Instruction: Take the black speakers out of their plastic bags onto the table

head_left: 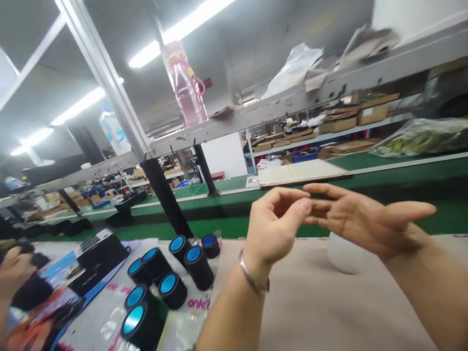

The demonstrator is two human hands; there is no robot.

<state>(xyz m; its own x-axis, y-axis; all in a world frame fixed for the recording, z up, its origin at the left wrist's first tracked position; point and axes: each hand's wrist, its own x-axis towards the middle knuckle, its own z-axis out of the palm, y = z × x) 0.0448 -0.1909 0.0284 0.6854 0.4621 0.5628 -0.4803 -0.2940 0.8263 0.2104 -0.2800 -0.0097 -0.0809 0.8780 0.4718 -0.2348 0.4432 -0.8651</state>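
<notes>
Two raised hands, left hand (276, 226) and right hand (360, 219), meet fingertip to fingertip above a workbench (321, 312), black blue-capped cylinders (171, 273) clustered at eight o'clock.

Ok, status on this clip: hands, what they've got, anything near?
Left hand and right hand raised, fingertips meeting, nothing clearly held. Black cylinders lower left. White container behind the hands.

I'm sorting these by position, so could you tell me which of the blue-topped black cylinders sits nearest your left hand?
The small one at the back right of the cluster, closest to the left hand; the others stand farther left or nearer the camera.
</notes>
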